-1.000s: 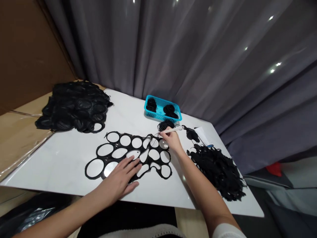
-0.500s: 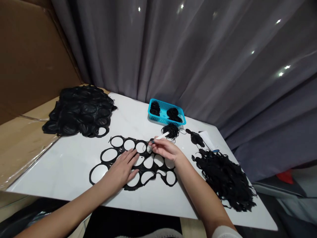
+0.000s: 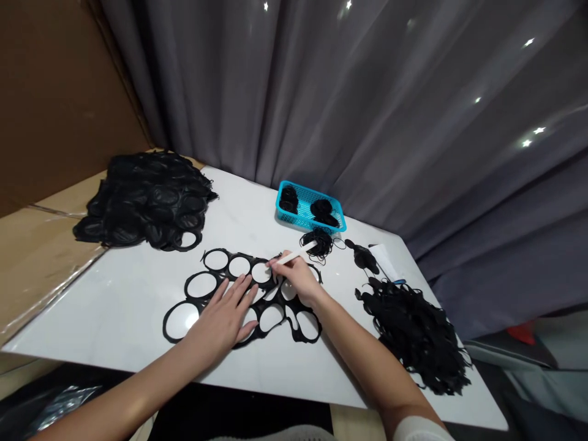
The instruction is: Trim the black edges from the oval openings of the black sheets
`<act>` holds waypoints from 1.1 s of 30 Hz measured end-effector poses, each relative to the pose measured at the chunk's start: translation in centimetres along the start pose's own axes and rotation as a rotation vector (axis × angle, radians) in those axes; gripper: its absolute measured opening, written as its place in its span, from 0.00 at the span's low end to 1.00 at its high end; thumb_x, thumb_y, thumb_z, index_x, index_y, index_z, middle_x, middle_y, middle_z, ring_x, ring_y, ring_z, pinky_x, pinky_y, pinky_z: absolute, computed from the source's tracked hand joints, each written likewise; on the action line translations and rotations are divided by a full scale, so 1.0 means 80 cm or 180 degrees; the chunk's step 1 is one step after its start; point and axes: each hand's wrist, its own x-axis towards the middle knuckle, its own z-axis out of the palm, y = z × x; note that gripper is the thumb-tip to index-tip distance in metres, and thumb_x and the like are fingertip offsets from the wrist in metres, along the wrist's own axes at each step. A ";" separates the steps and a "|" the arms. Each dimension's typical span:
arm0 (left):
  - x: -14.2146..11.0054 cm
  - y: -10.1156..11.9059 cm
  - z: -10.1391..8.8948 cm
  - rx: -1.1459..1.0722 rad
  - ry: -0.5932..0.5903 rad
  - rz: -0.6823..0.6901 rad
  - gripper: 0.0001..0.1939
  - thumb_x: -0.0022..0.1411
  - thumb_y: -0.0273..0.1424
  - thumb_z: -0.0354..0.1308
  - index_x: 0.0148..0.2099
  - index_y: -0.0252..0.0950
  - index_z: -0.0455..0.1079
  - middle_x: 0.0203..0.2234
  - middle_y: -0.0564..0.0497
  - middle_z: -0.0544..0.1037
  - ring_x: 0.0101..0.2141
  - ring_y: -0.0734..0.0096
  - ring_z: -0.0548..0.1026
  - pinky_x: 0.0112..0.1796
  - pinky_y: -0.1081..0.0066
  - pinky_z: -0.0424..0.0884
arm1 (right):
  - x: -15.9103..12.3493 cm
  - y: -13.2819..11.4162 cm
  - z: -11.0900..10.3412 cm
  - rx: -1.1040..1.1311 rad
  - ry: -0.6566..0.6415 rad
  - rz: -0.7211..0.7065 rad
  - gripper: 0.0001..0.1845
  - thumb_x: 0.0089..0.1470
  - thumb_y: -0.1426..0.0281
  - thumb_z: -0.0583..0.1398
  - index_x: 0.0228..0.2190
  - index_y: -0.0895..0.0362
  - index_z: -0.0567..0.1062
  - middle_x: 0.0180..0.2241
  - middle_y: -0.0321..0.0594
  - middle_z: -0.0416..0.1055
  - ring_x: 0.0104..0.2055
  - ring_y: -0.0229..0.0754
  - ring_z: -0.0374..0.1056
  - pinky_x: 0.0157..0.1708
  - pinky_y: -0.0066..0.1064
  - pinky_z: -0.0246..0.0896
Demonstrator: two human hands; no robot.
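A black rubber sheet (image 3: 209, 272) punched with round holes lies flat on the white table (image 3: 138, 288). My left hand (image 3: 225, 315) rests on it palm down, fingers stretched out. My right hand (image 3: 294, 278) is closed around a thin white stick tool (image 3: 298, 253), its tip touching the sheet near a hole at the back edge. A small heap of thin black rings (image 3: 318, 241) lies just behind the tool.
A blue basket (image 3: 309, 205) with black rings stands at the back. A big pile of black sheets (image 3: 147, 199) lies at the back left, a pile of black scraps (image 3: 416, 327) at the right. Grey curtain behind; cardboard at the left.
My right hand has moved left with the tool along the sheet's back edge. My left hand has slid slightly. The sheet's right part has bunched a little.
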 end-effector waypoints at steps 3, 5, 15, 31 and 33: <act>-0.002 0.000 -0.006 -0.0074 -0.0020 0.0031 0.34 0.72 0.46 0.51 0.72 0.33 0.53 0.68 0.36 0.60 0.68 0.50 0.58 0.65 0.48 0.53 | -0.009 0.016 0.013 -0.0886 -0.0274 -0.0215 0.11 0.53 0.64 0.64 0.27 0.54 0.67 0.35 0.38 0.78 0.40 0.43 0.73 0.45 0.35 0.65; -0.003 0.000 -0.009 -0.0106 -0.0031 0.0045 0.36 0.71 0.47 0.52 0.72 0.33 0.51 0.68 0.35 0.60 0.68 0.49 0.57 0.65 0.48 0.53 | -0.014 0.019 0.015 -0.1165 -0.0287 -0.0349 0.10 0.54 0.65 0.62 0.27 0.54 0.67 0.36 0.38 0.78 0.40 0.42 0.73 0.44 0.35 0.64; -0.003 0.000 -0.010 -0.0107 -0.0142 0.0057 0.40 0.69 0.50 0.54 0.73 0.34 0.50 0.69 0.36 0.59 0.69 0.48 0.55 0.66 0.48 0.49 | -0.018 0.020 0.017 -0.1590 -0.0365 -0.0629 0.07 0.59 0.66 0.60 0.29 0.54 0.69 0.34 0.36 0.74 0.37 0.41 0.70 0.43 0.33 0.63; 0.001 0.002 -0.015 -0.0344 -0.0562 -0.0023 0.51 0.58 0.60 0.59 0.73 0.37 0.50 0.71 0.35 0.53 0.70 0.39 0.48 0.64 0.37 0.43 | 0.097 -0.038 -0.062 -0.1113 0.1248 -0.0659 0.11 0.53 0.70 0.63 0.24 0.52 0.65 0.26 0.35 0.69 0.32 0.43 0.67 0.35 0.33 0.62; 0.005 0.001 -0.023 -0.0547 -0.0632 -0.0082 0.52 0.56 0.62 0.60 0.72 0.37 0.52 0.69 0.35 0.57 0.70 0.39 0.49 0.64 0.37 0.45 | 0.098 -0.035 -0.051 -0.0335 0.0905 -0.0172 0.12 0.49 0.70 0.67 0.24 0.54 0.67 0.27 0.37 0.73 0.32 0.42 0.70 0.31 0.31 0.65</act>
